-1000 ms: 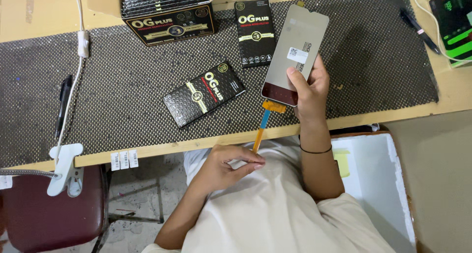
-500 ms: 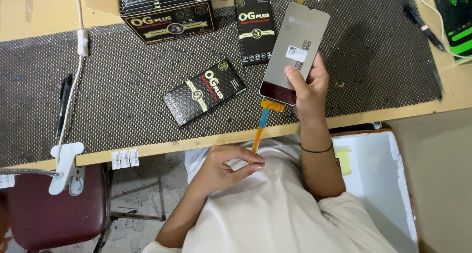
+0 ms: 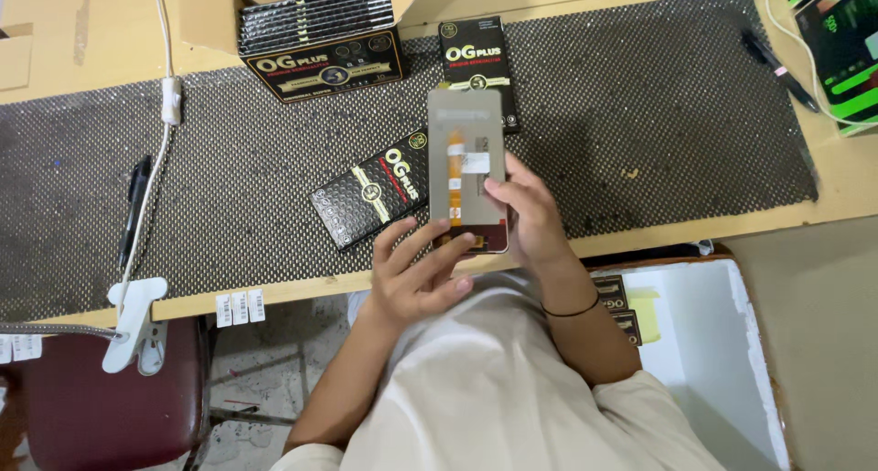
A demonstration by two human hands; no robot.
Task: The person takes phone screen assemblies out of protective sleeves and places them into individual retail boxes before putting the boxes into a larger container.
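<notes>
I hold a grey phone screen panel (image 3: 466, 133) upright over the table's near edge, its back facing me with an orange flex strip folded up along it. My right hand (image 3: 530, 217) grips the panel's lower right side. My left hand (image 3: 416, 274) touches its bottom edge, fingers spread under it. A flat black box with gold print (image 3: 370, 192) lies just left of the panel on the dark dotted mat (image 3: 640, 96).
A second black box (image 3: 476, 55) lies behind the panel. An open carton of stacked black boxes (image 3: 315, 37) stands at the back. A pen (image 3: 133, 210), a white cable (image 3: 165, 87) and a clamp (image 3: 133, 325) are at left; a pen (image 3: 777, 69) at right. White bin (image 3: 704, 343) below right.
The panel has come down from the right, tilted, to upright in front of me. My left hand rose from my lap to its bottom edge. The orange strip now lies folded against the panel.
</notes>
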